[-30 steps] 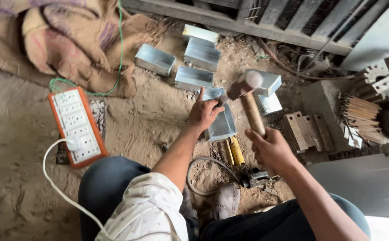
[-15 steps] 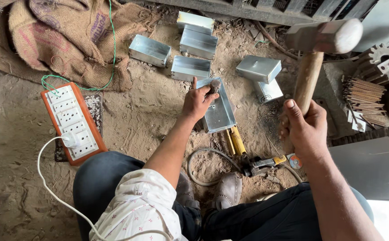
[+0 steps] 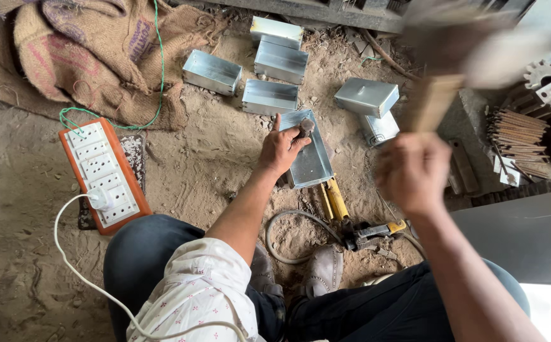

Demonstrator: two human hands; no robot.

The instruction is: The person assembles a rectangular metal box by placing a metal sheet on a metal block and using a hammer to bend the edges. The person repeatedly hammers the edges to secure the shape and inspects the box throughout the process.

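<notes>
Over the tray (image 3: 310, 158), left hand (image 3: 280, 149) pinches a punch (image 3: 305, 126); right hand (image 3: 413, 172) grips a raised, blurred hammer (image 3: 452, 57) that could strike fingers.

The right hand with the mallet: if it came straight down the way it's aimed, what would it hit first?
Probably the dark punch that the left hand stands on the open metal box. The right hand and mallet are blurred, so their line is uncertain.

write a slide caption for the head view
Left hand steadies a punch on a metal box while the right hand raises a blurred mallet.
</notes>
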